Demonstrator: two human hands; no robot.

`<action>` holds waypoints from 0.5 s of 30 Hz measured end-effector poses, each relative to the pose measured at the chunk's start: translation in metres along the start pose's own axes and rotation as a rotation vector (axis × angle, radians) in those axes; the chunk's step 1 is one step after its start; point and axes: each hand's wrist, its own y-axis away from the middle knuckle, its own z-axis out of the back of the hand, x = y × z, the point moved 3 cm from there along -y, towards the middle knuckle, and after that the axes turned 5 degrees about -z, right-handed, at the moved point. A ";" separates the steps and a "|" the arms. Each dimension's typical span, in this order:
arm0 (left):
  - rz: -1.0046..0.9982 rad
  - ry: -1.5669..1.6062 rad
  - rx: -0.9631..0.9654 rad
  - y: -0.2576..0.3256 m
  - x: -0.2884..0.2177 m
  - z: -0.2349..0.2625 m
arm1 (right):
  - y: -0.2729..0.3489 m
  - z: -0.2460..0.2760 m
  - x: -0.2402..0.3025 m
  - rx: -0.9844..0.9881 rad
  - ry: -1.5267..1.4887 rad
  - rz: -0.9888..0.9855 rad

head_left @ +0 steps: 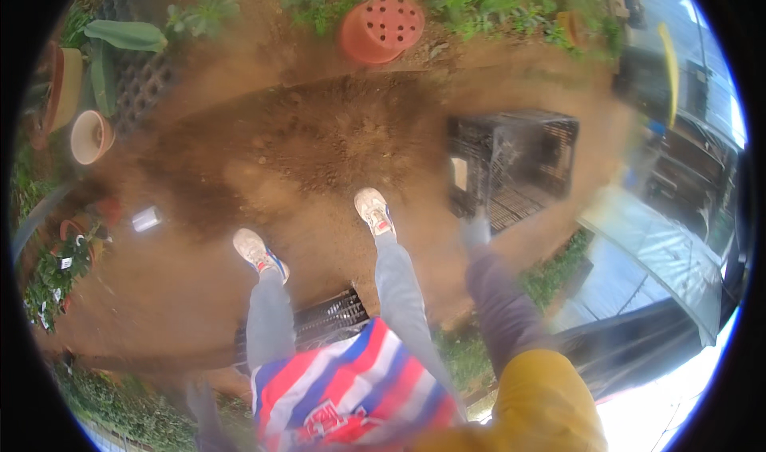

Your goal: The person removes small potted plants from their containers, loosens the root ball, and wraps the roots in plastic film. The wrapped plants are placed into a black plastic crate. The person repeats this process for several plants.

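My right hand (476,227), in a pale grey glove, is at the near left corner of a black plastic crate (515,169) and appears to grip its rim. The crate has slatted walls, and its open side is turned so that I look into it. A pale label (459,174) sits on its left wall. Motion blurs the hand's fingers. Low on the left, apart from the crate, hangs my left hand (203,404), also gloved and too smeared to show its fingers.
Another black crate (331,320) lies behind my legs. An upturned red pot (383,27) with holes stands ahead among green plants. A pale pot (92,138), a black tray (144,89) and potted plants line the left. Glass panels (658,252) lean at right.
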 end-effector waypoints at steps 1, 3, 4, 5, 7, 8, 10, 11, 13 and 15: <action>0.026 0.052 0.025 0.007 0.008 -0.015 | -0.031 -0.002 0.002 -0.100 -0.018 0.075; 0.096 0.053 0.013 0.023 0.024 -0.042 | -0.084 -0.013 -0.011 -0.120 0.016 0.045; 0.089 0.069 0.004 0.028 0.028 -0.055 | -0.107 -0.019 -0.025 -0.092 0.003 -0.077; 0.125 0.071 0.014 0.038 0.030 -0.068 | -0.127 -0.024 -0.036 -0.153 -0.032 -0.091; 0.207 0.068 0.035 0.049 0.029 -0.097 | -0.154 -0.028 -0.065 -0.131 -0.086 -0.140; 0.240 0.073 0.038 0.054 0.025 -0.108 | -0.159 -0.033 -0.077 -0.040 -0.117 -0.181; 0.262 0.092 0.036 0.056 0.010 -0.127 | -0.157 -0.024 -0.099 -0.039 -0.188 -0.123; 0.260 0.105 0.044 0.054 0.001 -0.135 | -0.151 -0.012 -0.105 -0.080 -0.224 -0.072; 0.246 0.150 0.035 0.047 -0.018 -0.148 | -0.130 0.035 -0.132 -0.123 -0.405 -0.105; 0.220 0.214 0.015 0.043 -0.031 -0.158 | -0.109 0.113 -0.162 -0.161 -0.627 -0.180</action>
